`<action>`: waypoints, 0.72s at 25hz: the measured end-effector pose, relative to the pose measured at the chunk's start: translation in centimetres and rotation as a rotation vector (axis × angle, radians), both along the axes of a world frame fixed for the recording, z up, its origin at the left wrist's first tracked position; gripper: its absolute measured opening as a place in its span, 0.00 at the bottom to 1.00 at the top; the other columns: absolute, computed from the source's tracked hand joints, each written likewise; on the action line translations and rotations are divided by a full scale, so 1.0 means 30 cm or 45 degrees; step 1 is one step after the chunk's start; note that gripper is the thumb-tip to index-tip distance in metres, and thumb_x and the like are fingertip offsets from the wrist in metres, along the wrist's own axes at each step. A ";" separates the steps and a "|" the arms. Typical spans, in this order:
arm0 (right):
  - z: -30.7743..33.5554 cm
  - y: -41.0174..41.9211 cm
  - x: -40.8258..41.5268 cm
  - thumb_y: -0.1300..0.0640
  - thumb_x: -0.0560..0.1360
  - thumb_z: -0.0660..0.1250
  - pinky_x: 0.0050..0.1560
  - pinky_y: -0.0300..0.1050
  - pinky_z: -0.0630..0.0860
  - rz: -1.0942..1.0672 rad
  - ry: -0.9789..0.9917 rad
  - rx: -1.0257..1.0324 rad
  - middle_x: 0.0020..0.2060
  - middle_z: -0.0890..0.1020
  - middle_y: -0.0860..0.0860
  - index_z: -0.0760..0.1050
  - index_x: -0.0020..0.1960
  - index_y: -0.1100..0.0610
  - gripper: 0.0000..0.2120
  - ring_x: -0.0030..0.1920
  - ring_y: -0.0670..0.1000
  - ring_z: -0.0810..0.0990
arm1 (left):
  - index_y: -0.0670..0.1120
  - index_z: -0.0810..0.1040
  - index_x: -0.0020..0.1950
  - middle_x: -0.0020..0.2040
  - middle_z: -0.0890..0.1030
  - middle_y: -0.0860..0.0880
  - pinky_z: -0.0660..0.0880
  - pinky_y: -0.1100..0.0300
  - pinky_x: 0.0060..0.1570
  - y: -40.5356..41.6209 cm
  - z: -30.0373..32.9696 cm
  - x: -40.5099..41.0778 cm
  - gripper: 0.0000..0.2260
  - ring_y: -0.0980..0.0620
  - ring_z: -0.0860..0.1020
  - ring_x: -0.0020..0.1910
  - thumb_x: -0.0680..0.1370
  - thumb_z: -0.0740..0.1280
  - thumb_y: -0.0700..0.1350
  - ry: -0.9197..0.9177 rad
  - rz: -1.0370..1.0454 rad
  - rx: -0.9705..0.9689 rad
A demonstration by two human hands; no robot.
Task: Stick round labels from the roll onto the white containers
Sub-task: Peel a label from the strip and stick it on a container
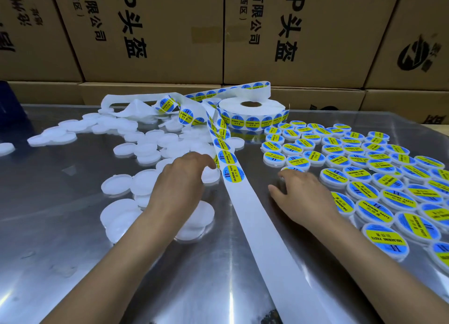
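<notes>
Bare white backing strip (pixel 264 229), its labels already gone, runs between the two forearms and up between the hands. Its nearest remaining round label (pixel 233 174), blue with a yellow band reading "SOLDERING PASTE", lies just right of the left hand's fingertips.

That left hand (pixel 181 178) is palm down, fingers curled, with the fingertips at the edge of the strip and over a plain white container (pixel 209 175); whether it actually pinches a label cannot be told. More unlabelled white containers (pixel 145 148) lie under and beyond it, round, flat, matte plastic discs, some overlapping in loose heaps.

The right hand (pixel 301 195) rests palm down with fingers loosely spread and bent, its fingertips on a labelled container (pixel 292 170) that is mostly hidden beneath them. Right of this hand and beyond it, labelled containers (pixel 379 178) sit close together in rough rows, glossy labels facing up.

Beyond both hands the strip twists and loops up to the label roll (pixel 251 112), a wide white coil lying flat with a cardboard core. Everything rests on a shiny, reflective metal table (pixel 60 250). Stacked brown cardboard boxes (pixel 155 32) with black printed characters wall off the far edge.
</notes>
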State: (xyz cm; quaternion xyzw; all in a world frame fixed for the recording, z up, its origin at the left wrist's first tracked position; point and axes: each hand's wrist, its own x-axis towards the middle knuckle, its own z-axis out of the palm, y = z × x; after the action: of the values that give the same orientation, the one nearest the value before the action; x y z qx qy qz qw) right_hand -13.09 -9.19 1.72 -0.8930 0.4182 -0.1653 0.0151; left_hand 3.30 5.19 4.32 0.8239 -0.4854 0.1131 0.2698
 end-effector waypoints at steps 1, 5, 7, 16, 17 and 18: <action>-0.001 0.004 0.005 0.45 0.77 0.59 0.54 0.46 0.69 0.091 -0.071 0.036 0.60 0.78 0.49 0.74 0.56 0.53 0.15 0.63 0.54 0.71 | 0.52 0.79 0.56 0.56 0.80 0.51 0.72 0.53 0.50 -0.003 0.000 -0.004 0.23 0.47 0.78 0.52 0.72 0.57 0.29 0.059 -0.092 -0.102; -0.012 0.038 0.033 0.51 0.79 0.59 0.61 0.42 0.64 0.519 -0.181 0.196 0.64 0.74 0.44 0.72 0.66 0.47 0.16 0.68 0.46 0.65 | 0.51 0.79 0.56 0.55 0.81 0.53 0.72 0.58 0.55 -0.027 -0.039 -0.068 0.21 0.52 0.79 0.52 0.76 0.55 0.29 0.437 -0.416 -0.224; -0.016 0.040 0.034 0.51 0.79 0.59 0.55 0.43 0.68 0.525 -0.125 0.185 0.59 0.77 0.46 0.73 0.63 0.45 0.14 0.64 0.46 0.68 | 0.50 0.77 0.59 0.57 0.79 0.52 0.71 0.60 0.58 -0.038 -0.078 -0.093 0.21 0.52 0.79 0.53 0.76 0.54 0.30 0.528 -0.499 -0.152; -0.018 0.010 0.030 0.53 0.73 0.70 0.50 0.37 0.69 0.590 -0.347 0.304 0.51 0.80 0.45 0.74 0.61 0.45 0.18 0.53 0.45 0.72 | 0.46 0.74 0.65 0.63 0.74 0.50 0.67 0.58 0.59 -0.053 -0.116 -0.023 0.19 0.51 0.73 0.61 0.77 0.59 0.32 0.213 -0.377 0.025; -0.025 0.004 0.032 0.53 0.73 0.70 0.49 0.35 0.68 0.626 -0.325 0.408 0.51 0.79 0.50 0.71 0.65 0.45 0.21 0.50 0.43 0.71 | 0.46 0.74 0.66 0.64 0.73 0.50 0.67 0.58 0.61 -0.053 -0.117 -0.020 0.18 0.51 0.72 0.63 0.78 0.60 0.35 0.201 -0.372 0.036; -0.030 0.000 0.035 0.53 0.73 0.70 0.46 0.34 0.67 0.662 -0.309 0.501 0.51 0.79 0.52 0.70 0.67 0.46 0.24 0.46 0.41 0.70 | 0.47 0.73 0.67 0.66 0.73 0.51 0.66 0.58 0.63 -0.054 -0.117 -0.018 0.16 0.51 0.71 0.65 0.79 0.60 0.38 0.194 -0.382 0.043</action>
State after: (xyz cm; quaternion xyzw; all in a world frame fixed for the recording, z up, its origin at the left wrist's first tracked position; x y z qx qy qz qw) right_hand -12.06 -9.18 0.80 -0.9235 0.1958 -0.1771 0.2783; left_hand 2.76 3.57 0.82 0.7528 -0.5830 0.0005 0.3056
